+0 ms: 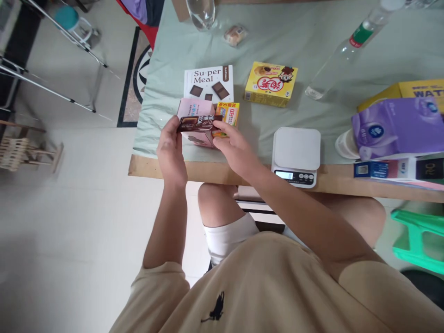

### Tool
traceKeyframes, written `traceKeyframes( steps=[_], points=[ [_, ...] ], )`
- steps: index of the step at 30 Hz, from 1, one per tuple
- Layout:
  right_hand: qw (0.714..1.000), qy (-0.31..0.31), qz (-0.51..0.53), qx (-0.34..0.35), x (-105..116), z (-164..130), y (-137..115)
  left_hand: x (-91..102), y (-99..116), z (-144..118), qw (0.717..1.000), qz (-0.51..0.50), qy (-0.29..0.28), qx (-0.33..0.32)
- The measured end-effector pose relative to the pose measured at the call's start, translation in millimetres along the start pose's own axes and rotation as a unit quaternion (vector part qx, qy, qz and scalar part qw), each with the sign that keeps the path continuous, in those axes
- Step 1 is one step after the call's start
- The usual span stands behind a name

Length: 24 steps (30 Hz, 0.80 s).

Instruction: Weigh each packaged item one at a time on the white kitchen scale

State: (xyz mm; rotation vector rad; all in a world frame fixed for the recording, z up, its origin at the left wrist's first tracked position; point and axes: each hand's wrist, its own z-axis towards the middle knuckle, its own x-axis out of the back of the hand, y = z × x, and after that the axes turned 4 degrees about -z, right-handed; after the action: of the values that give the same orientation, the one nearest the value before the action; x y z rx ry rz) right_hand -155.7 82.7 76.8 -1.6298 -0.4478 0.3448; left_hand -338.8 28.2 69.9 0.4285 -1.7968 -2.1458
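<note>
**Both hands grip a brown packet at the near table edge**

Left hand (171, 150) and right hand (233, 147) pinch a brown snack packet (196, 123) by its ends, above a pink box (194, 110). Right of them sits a white scale (297, 149); farther off, a yellow box (269, 84).

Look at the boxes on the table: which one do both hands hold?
The dark brown box, gripped by the left hand and right hand; the others lie untouched.

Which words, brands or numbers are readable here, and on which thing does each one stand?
"Su-per Meal": white box.
"WAT", cut off: yellow box at right edge.
Yellow snack box: red characters, unreadable.
Brown packet in both hands: blurred.
Scale display: too small.
</note>
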Motion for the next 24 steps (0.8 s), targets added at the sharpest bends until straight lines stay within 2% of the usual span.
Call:
traceKeyframes(
  steps=[4, 6, 8, 11, 15, 17, 19, 21, 24],
  points=[
    [0.999, 0.034, 0.016, -0.002, 38, -50, -1, -38.0, 13, -47, 0.998, 0.032, -0.033, -0.048],
    [0.997, 0.073, 0.013, -0.030, 66, -82, 5, -66.9, 9, -71, 0.995, 0.032, -0.056, -0.076],
    [0.991, 0.114, 0.002, -0.066, 98, -112, 15, -99.2, 1, -88, 0.989, 0.027, -0.118, -0.085],
    [0.977, 0.173, -0.015, -0.124, 143, -141, 29, -146.9, -12, -95, 0.973, 0.036, -0.214, -0.079],
    [0.967, 0.194, -0.034, -0.161, 184, -144, 40, -192.9, -26, -85, 0.965, 0.042, -0.252, -0.065],
    [0.965, 0.196, -0.057, -0.164, 194, -139, 42, -202.9, -31, -81, 0.964, 0.050, -0.255, -0.053],
    [0.963, 0.197, -0.088, -0.160, 199, -135, 43, -203.1, -36, -83, 0.964, 0.072, -0.253, -0.049],
    [0.961, 0.201, -0.118, -0.146, 203, -138, 45, -194.8, -41, -90, 0.964, 0.104, -0.239, -0.054],
    [0.957, 0.213, -0.147, -0.131, 211, -157, 52, -170.5, -49, -107, 0.968, 0.138, -0.198, -0.065]
  ],
)
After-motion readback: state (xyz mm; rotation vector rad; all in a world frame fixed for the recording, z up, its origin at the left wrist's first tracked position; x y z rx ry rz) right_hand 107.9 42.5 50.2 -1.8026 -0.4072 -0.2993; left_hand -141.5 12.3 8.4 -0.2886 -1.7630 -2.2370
